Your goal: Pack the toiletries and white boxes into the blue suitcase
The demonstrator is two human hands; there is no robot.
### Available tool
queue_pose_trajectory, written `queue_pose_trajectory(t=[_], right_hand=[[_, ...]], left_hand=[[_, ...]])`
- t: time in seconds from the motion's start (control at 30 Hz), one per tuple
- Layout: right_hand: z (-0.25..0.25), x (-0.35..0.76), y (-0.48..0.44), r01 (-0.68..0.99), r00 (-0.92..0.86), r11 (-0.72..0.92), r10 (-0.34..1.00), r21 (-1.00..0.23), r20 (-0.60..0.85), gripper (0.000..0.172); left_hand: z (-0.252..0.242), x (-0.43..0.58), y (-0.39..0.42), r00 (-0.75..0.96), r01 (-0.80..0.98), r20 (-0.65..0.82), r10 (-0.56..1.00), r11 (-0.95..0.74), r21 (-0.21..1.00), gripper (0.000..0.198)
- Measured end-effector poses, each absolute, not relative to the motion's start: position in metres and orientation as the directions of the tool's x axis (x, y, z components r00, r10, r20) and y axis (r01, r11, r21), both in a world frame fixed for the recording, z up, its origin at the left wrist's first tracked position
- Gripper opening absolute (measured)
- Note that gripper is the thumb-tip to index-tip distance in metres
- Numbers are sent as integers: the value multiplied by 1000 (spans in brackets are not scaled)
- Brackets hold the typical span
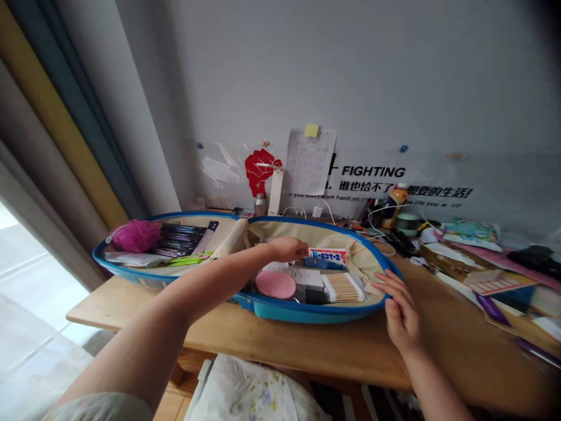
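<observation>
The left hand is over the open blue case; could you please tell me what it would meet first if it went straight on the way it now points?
The left hand would probably meet the white, red and blue pack right ahead; depth is unclear, and it may already touch it.

The wall sheet (372,172) reads "FIGHTING" over Chinese characters and "If you don't work hard".

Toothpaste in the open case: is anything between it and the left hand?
Nothing visible is: the fingers of the left hand are right at the left end of the toothpaste, though whether they grip it is unclear. The pink disc and swabs lie nearer the camera, off that line.
</observation>
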State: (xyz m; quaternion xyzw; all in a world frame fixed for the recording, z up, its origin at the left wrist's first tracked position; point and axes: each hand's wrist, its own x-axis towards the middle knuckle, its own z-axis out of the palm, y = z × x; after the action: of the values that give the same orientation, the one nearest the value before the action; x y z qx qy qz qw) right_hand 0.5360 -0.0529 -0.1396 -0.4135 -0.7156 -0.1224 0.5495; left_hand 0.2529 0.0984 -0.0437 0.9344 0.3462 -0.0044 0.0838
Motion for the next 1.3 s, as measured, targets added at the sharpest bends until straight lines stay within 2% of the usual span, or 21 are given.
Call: queue_pose_trajectory(t=[0.3,0.6,0.97,1.17,1.3], right_hand=[[-140,537,-54,730,-90,637,448,-248,889,34],[-140,538,-54,725,-64,628,471,-283,880,36],[-139,537,-54,733,-74,626,463,-267,883,35],[-139,537,-54,739,-68,621,453,-260,889,36],[-141,537,-53,736,-46,615,463,-283,885,39]], left_hand=[[-57,254,96,731,678,-164,663,-732,65,25],[-57,257,98,712,696,-187,676,-715,65,29],[-59,259,98,669,743,-142,730,-650,158,25],[-43,252,105,583,789,-41,812,-552,271,39],[-45,248,114,549,806,-54,834,-511,299,49]])
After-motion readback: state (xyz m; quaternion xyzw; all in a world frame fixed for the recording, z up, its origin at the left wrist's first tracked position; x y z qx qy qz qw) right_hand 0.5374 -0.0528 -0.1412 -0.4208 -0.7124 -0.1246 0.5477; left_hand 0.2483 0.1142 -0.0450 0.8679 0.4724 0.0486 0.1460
